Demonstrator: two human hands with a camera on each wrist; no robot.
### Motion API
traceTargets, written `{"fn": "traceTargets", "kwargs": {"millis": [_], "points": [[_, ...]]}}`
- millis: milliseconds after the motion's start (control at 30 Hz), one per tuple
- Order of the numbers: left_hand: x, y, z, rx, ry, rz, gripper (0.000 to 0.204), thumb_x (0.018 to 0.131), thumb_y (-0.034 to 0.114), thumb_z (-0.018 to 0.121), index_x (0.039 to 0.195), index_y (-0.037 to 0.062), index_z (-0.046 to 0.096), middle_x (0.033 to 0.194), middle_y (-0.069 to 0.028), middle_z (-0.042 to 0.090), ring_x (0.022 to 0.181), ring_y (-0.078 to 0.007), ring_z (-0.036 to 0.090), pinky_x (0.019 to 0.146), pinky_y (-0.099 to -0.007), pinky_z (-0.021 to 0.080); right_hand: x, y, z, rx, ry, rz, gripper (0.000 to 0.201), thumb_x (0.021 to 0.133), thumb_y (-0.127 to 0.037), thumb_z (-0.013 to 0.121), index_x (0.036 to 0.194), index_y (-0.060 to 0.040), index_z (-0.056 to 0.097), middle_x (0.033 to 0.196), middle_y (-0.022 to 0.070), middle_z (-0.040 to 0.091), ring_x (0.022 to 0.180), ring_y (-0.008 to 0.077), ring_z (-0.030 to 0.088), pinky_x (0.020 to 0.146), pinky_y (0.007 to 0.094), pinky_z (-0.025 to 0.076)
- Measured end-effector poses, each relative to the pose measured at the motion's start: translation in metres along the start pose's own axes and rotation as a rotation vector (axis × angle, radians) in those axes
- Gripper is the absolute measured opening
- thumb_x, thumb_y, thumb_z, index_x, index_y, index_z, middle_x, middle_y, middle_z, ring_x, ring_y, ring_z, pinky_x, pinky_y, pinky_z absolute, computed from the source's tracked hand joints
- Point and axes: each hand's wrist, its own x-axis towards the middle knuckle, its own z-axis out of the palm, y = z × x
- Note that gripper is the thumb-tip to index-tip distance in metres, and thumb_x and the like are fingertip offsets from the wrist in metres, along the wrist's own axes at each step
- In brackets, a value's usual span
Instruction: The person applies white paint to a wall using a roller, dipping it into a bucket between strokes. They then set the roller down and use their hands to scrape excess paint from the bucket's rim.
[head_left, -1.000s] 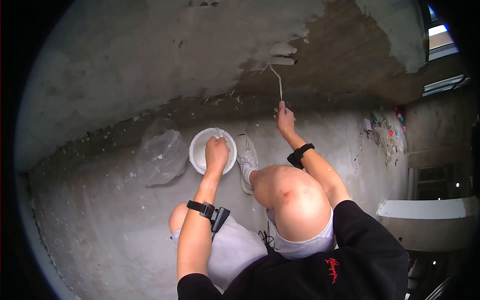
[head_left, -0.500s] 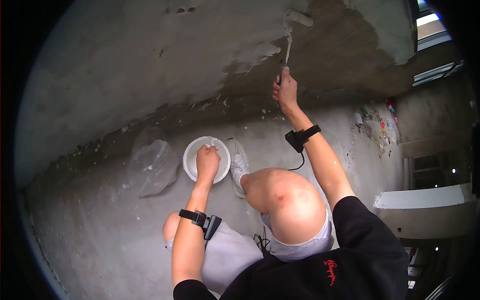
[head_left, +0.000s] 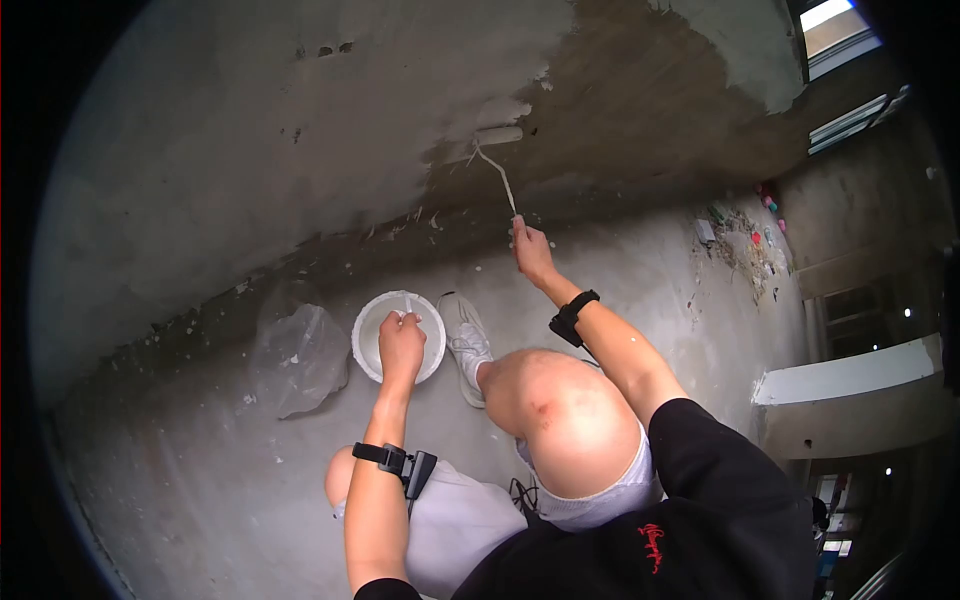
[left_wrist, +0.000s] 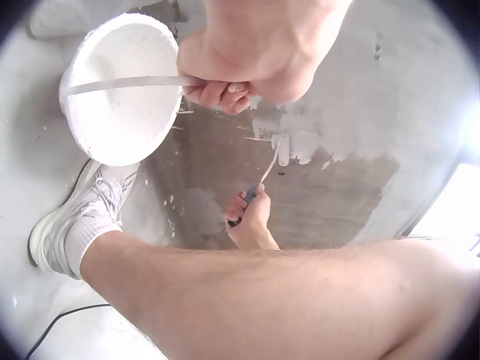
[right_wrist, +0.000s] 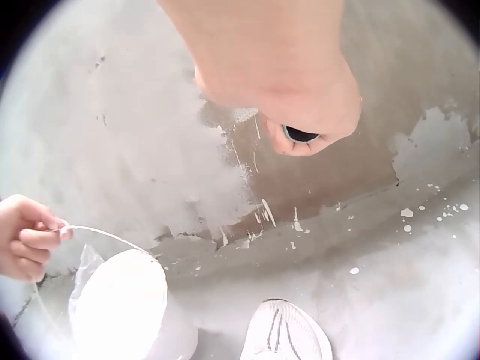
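Note:
My left hand (head_left: 402,348) grips the thin white handle (left_wrist: 131,84) of a white bucket (head_left: 362,345), pulled up above its rim. Whitish paint coats the inside of the bucket. My right hand (head_left: 533,250) holds a paint roller by its blue and black grip (left_wrist: 250,193), with the thumb along it. The roller's white sleeve (head_left: 498,135) lies against the lower wall, where pale coating meets a darker brown patch (head_left: 620,110). A bent, paint-covered rod (head_left: 500,176) joins sleeve and grip. In the right wrist view the sleeve is hidden behind my hand.
A clear plastic bag (head_left: 300,362) lies on the floor left of the bucket. My shoe (head_left: 466,345) stands close at its right. Paint spatters dot the floor along the wall's foot. Debris (head_left: 748,250) is piled farther right, with windows (head_left: 840,40) beyond.
My right hand has moved the roller up the wall, then back down to its lower edge. My left hand has stayed on the bucket's handle. The head view has shifted slightly.

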Motion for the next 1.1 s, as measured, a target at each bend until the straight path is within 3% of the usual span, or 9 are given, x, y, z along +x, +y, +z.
{"fn": "traceTargets", "kwargs": {"millis": [67,333,467,567,733,800,933,1000,1100], "points": [[-0.001,-0.001,-0.001,-0.01,0.004,-0.002,0.024,0.088,0.017,0.052,0.086,-0.004,0.062,0.063,-0.0132,0.062,0.06,-0.0224,0.061,0.06,-0.0369,0.045,-0.003,-0.019,-0.006,0.04,0.063,-0.064,0.054,0.101,-0.057,0.038,0.073,-0.0117,0.044,0.056,-0.0032,0.039,0.044,0.0085,0.036,0.04,0.0281,0.032],[-0.001,-0.004,0.0,0.025,-0.011,-0.023,0.024,0.088,0.018,0.052,0.086,-0.004,0.062,0.063,-0.0132,0.063,0.06,-0.0229,0.061,0.06,-0.0369,0.045,0.01,-0.141,-0.057,0.444,-0.038,-0.077,0.052,0.101,-0.057,0.038,0.077,-0.0122,0.043,0.056,-0.0041,0.037,0.043,0.0064,0.032,0.038,0.0239,0.027],[0.0,-0.006,0.001,0.029,-0.019,-0.016,0.024,0.087,0.018,0.053,0.085,-0.0042,0.062,0.063,-0.0136,0.063,0.06,-0.0233,0.062,0.061,-0.0373,0.045,0.018,-0.169,-0.068,0.505,-0.022,-0.164,0.051,0.103,-0.055,0.037,0.076,-0.0116,0.043,0.055,-0.0039,0.037,0.042,0.0067,0.032,0.038,0.0237,0.027],[0.001,-0.007,0.002,0.025,-0.016,-0.012,0.024,0.087,0.018,0.053,0.085,-0.0044,0.062,0.063,-0.0134,0.063,0.06,-0.0231,0.061,0.061,-0.037,0.045,0.013,-0.162,-0.055,0.505,-0.012,-0.139,0.053,0.1,-0.061,0.039,0.079,-0.0126,0.043,0.057,-0.0049,0.036,0.044,0.0053,0.03,0.039,0.0223,0.025],[0.003,-0.011,0.002,0.002,-0.012,-0.002,0.025,0.087,0.018,0.053,0.084,-0.0047,0.062,0.062,-0.013,0.062,0.059,-0.0226,0.06,0.06,-0.0366,0.045,0.005,-0.123,-0.033,0.449,-0.018,-0.097,0.052,0.102,-0.057,0.037,0.076,-0.012,0.043,0.056,-0.0033,0.038,0.043,0.0069,0.033,0.038,0.0238,0.028],[0.004,-0.014,0.005,-0.047,-0.009,0.045,0.02,0.09,0.017,0.05,0.087,0.0001,0.06,0.059,-0.0031,0.053,0.046,-0.0109,0.044,0.042,-0.0294,0.031,0.001,-0.103,-0.024,0.432,-0.014,-0.074,0.052,0.103,-0.053,0.036,0.073,-0.0114,0.043,0.055,-0.0018,0.04,0.042,0.0082,0.036,0.037,0.0249,0.031],[0.001,-0.008,0.004,-0.017,-0.01,0.015,0.02,0.091,0.017,0.05,0.088,0.0002,0.06,0.059,-0.0026,0.052,0.046,-0.0104,0.043,0.041,-0.0288,0.031,-0.002,-0.066,-0.001,0.357,-0.026,-0.009,0.054,0.101,-0.059,0.037,0.075,-0.0124,0.042,0.056,-0.0039,0.036,0.043,0.0074,0.032,0.038,0.0244,0.027],[-0.002,-0.002,0.001,-0.032,-0.027,-0.05,0.024,0.088,0.017,0.052,0.088,-0.0049,0.062,0.062,-0.0115,0.061,0.059,-0.0205,0.059,0.059,-0.0355,0.043,-0.002,-0.051,0.011,0.341,-0.022,-0.001,0.054,0.101,-0.059,0.036,0.074,-0.0124,0.042,0.056,-0.0036,0.037,0.043,0.008,0.033,0.038,0.0251,0.028],[-0.004,0.002,-0.001,-0.063,-0.046,-0.084,0.024,0.089,0.017,0.052,0.088,-0.0043,0.062,0.061,-0.0104,0.06,0.058,-0.0192,0.058,0.058,-0.0348,0.043,-0.006,-0.032,0.03,0.313,0.007,-0.009,0.055,0.101,-0.059,0.037,0.073,-0.0122,0.042,0.056,-0.0027,0.039,0.043,0.0093,0.035,0.038,0.0266,0.03]]}}
